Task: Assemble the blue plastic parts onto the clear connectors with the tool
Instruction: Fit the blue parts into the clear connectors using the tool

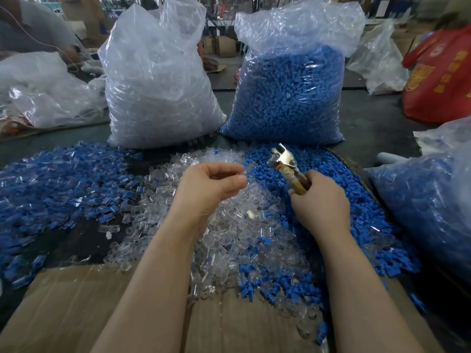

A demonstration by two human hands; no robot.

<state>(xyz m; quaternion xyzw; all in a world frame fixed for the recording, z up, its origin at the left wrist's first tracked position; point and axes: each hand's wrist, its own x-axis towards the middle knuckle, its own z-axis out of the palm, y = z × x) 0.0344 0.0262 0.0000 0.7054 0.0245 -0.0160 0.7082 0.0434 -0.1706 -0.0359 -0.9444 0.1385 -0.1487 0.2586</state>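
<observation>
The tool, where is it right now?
In the head view the tool is right of centre, gripped by the right hand, its metal head raised over the loose blue parts.

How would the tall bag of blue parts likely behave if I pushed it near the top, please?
The blue bag would probably slump rather than tip: its thin film looks floppy and the loose parts can shift. Packed nearly full, it is likely heavy. The crinkled open top would just crumple.

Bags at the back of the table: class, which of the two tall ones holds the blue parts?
The tall bag on the right, behind the tool; it is packed with blue pieces, while the left one holds clear pieces.
</observation>
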